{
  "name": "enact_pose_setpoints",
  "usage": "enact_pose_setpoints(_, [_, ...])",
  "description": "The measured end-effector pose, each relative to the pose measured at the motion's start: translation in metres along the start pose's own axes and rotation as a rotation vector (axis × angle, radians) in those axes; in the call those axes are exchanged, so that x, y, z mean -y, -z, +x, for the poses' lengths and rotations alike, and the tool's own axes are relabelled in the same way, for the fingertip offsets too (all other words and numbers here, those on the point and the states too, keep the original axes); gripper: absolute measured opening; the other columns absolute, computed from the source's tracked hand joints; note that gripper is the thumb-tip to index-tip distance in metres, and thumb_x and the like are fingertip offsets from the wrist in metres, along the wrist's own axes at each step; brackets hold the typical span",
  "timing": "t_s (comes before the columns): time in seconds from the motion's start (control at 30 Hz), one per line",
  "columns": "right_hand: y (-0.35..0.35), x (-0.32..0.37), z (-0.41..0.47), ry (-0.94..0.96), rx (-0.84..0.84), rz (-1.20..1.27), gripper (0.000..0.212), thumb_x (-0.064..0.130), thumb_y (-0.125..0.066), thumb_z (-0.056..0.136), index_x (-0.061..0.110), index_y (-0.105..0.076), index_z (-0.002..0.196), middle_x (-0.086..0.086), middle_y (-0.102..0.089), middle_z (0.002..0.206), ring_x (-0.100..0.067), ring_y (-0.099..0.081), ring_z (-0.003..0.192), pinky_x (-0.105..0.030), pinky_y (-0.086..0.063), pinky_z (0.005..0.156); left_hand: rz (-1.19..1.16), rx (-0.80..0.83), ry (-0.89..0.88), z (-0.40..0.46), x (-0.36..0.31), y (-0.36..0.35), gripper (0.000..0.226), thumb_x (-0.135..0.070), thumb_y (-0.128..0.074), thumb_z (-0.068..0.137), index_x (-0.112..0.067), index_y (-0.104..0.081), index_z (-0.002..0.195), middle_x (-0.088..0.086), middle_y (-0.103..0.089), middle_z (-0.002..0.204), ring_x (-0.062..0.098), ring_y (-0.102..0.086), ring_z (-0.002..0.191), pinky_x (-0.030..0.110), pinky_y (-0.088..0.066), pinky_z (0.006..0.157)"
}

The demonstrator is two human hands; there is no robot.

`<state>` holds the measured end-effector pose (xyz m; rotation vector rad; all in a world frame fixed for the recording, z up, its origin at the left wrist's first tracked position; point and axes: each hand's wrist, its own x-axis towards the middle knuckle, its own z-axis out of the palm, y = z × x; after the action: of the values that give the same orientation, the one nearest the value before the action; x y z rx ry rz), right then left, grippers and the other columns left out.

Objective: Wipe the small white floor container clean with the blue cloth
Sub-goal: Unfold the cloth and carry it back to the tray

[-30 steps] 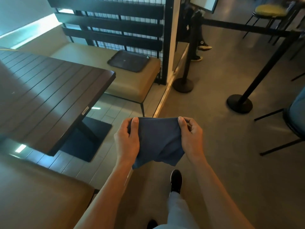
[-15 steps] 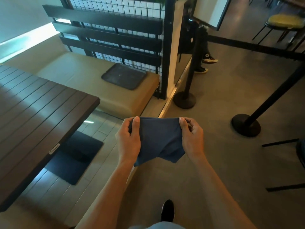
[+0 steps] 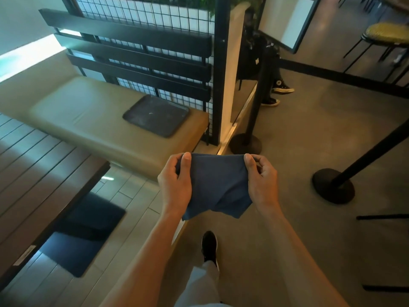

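The blue cloth [image 3: 215, 185] hangs stretched between both hands in front of my chest, its lower edge drooping. My left hand [image 3: 174, 183] pinches its upper left corner, thumb on top. My right hand [image 3: 262, 181] pinches the upper right corner the same way. No small white floor container shows anywhere in view. My black shoe [image 3: 209, 245] is on the grey floor below the cloth.
A tan bench [image 3: 88, 120] with a dark tray [image 3: 156, 115] stands ahead left, backed by a black slatted grid partition [image 3: 141, 60]. A dark wooden table [image 3: 37, 185] is at left. Black barrier posts [image 3: 245, 142] [image 3: 333, 186] stand ahead and right. Another person's sneakers [image 3: 281, 89] are beyond.
The view has advanced forward along the floor; the table slid left and down, the bench and posts came closer. Both hands keep the same hold on the cloth.
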<state>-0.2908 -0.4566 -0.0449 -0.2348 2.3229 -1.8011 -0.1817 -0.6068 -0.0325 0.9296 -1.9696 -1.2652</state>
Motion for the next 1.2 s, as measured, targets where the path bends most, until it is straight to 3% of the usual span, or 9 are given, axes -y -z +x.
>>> enact_pose_setpoints(0.47, [-0.071,0.005,0.206,0.044,0.113,-0.074,0.026,0.057,-0.049,0.095,0.037,-0.062,0.103,0.018,-0.064,0.094,0.000,-0.061,0.092,-0.026,-0.054,0.080,-0.018,-0.063,0.083,0.177,0.016,-0.087,0.018,-0.039,-0.048,0.104,-0.028,-0.063,0.106,-0.016,-0.065,0.094,-0.005,-0.060,0.092,0.005,-0.045,0.075])
enact_pose_setpoints(0.63, [-0.101,0.011,0.267,0.077,0.170,-0.078,0.027,0.051,-0.051,0.098,0.029,-0.065,0.104,0.014,-0.066,0.094,-0.001,-0.062,0.091,-0.024,-0.051,0.080,-0.024,-0.113,0.129,0.229,0.019,-0.102,0.021,-0.039,-0.050,0.104,-0.025,-0.066,0.104,-0.015,-0.065,0.089,-0.003,-0.061,0.086,0.007,-0.045,0.072])
enact_pose_setpoints(0.8, [-0.136,0.011,0.328,0.099,0.282,-0.098,0.031,0.054,-0.050,0.097,0.028,-0.065,0.105,0.010,-0.067,0.096,-0.004,-0.062,0.094,-0.028,-0.051,0.083,-0.022,-0.204,0.178,0.275,0.027,-0.117,0.017,-0.038,-0.051,0.104,-0.029,-0.066,0.104,-0.019,-0.066,0.090,-0.006,-0.061,0.089,0.005,-0.044,0.072])
enact_pose_setpoints(1.07, [-0.192,0.023,0.429,0.139,0.553,-0.089,0.024,0.047,-0.052,0.098,0.026,-0.064,0.105,0.010,-0.065,0.097,0.005,-0.060,0.093,-0.006,-0.045,0.075,0.031,-0.414,0.271,0.344,0.037,-0.149,0.014,-0.037,-0.051,0.104,-0.046,-0.058,0.097,-0.026,-0.065,0.089,-0.009,-0.060,0.093,0.004,-0.044,0.074])
enact_pose_setpoints(1.2, [-0.219,0.028,0.477,0.154,0.693,-0.118,0.024,0.048,-0.051,0.099,0.028,-0.063,0.104,0.012,-0.065,0.096,0.007,-0.059,0.092,-0.014,-0.045,0.076,0.064,-0.510,0.313,0.373,0.036,-0.166,0.018,-0.033,-0.051,0.105,-0.045,-0.057,0.095,-0.026,-0.064,0.085,-0.008,-0.061,0.089,0.005,-0.044,0.074])
